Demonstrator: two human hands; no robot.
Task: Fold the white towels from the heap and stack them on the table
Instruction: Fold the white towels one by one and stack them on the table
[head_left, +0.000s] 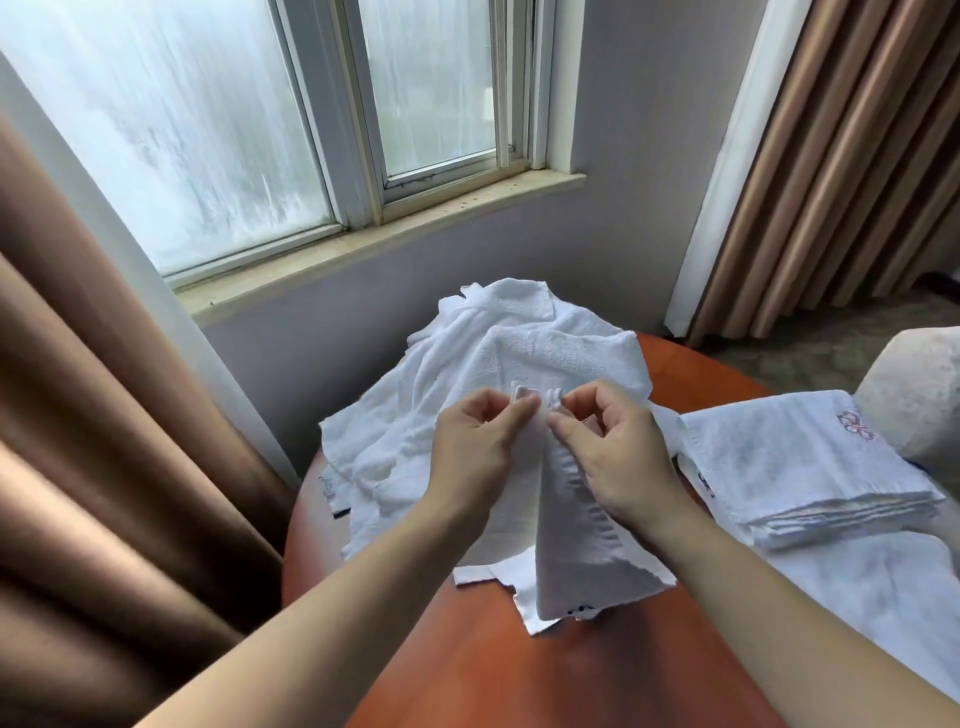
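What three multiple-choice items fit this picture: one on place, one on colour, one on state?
1. Where is the folded stack? A) right of the heap B) left of the heap C) on the windowsill
2. What colour is the table? A) white B) reddish-brown C) black
3. What do the left hand and right hand do? A) both pinch one towel B) both lie flat C) only one holds it
1 A: it sits at the heap's right. 2 B: the bare top shows it. 3 A: the fingers of both pinch its top edge.
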